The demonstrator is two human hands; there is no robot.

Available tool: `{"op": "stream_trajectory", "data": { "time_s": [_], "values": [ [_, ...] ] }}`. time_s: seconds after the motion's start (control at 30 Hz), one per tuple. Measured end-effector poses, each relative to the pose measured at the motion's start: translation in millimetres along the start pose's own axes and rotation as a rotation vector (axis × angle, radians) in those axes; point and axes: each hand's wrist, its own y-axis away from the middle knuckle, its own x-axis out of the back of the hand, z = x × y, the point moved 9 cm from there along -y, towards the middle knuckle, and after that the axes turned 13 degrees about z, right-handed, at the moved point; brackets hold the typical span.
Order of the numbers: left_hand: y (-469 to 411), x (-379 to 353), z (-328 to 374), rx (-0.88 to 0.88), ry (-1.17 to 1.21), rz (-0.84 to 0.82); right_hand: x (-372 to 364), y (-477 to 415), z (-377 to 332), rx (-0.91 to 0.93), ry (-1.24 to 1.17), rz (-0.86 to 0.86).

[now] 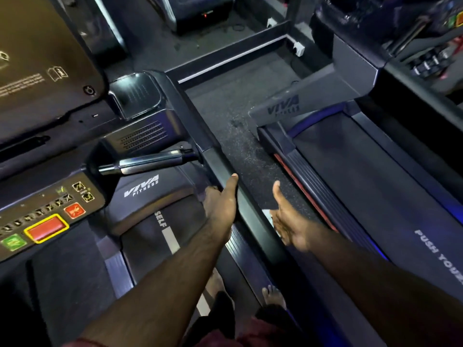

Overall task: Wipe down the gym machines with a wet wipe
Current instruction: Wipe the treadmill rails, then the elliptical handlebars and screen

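I stand on a black treadmill whose right handrail runs diagonally through the middle of the view. My left hand holds the rail's inner edge, thumb laid along the top and fingers curled down beside it. My right hand is on the rail's outer side with its thumb pointing up. It holds a white wet wipe against the rail, and only a small corner of the wipe shows. The console with red and green buttons lies at the lower left.
A chrome grip bar juts from the console toward the rail. A second treadmill stands to the right across a strip of dark speckled floor. My bare feet are on the deck. More machines stand at the back.
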Motion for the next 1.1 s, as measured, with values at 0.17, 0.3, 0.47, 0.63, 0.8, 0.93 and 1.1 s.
{"op": "stream_trajectory", "data": {
  "time_s": [0.17, 0.3, 0.47, 0.63, 0.8, 0.93, 1.1],
  "values": [
    [-35, -4, 16, 0.039, -0.078, -0.163, -39, -12, -48, 0.014, -0.013, -0.019],
    [-39, -2, 43, 0.028, -0.154, -0.265, -39, -42, -45, -0.031, -0.095, -0.057],
    [-50, 0, 52, 0.003, -0.251, -0.317, -71, -38, -114, 0.113, -0.094, -0.185],
    [-59, 9, 71, -0.157, -0.471, -0.317, -79, -47, -131, 0.096, -0.064, -0.148],
    [-75, 34, 110, -0.348, -0.592, -0.138, -55, -65, -145, 0.375, -0.019, 0.315],
    [-72, 67, 151, -0.578, -0.558, 0.003, -52, -7, -215, 0.806, 0.154, 0.524],
    [-76, 129, 177, -0.776, -0.562, 0.14, -116, 37, -263, 1.107, 0.234, 0.408]
  ]
}}
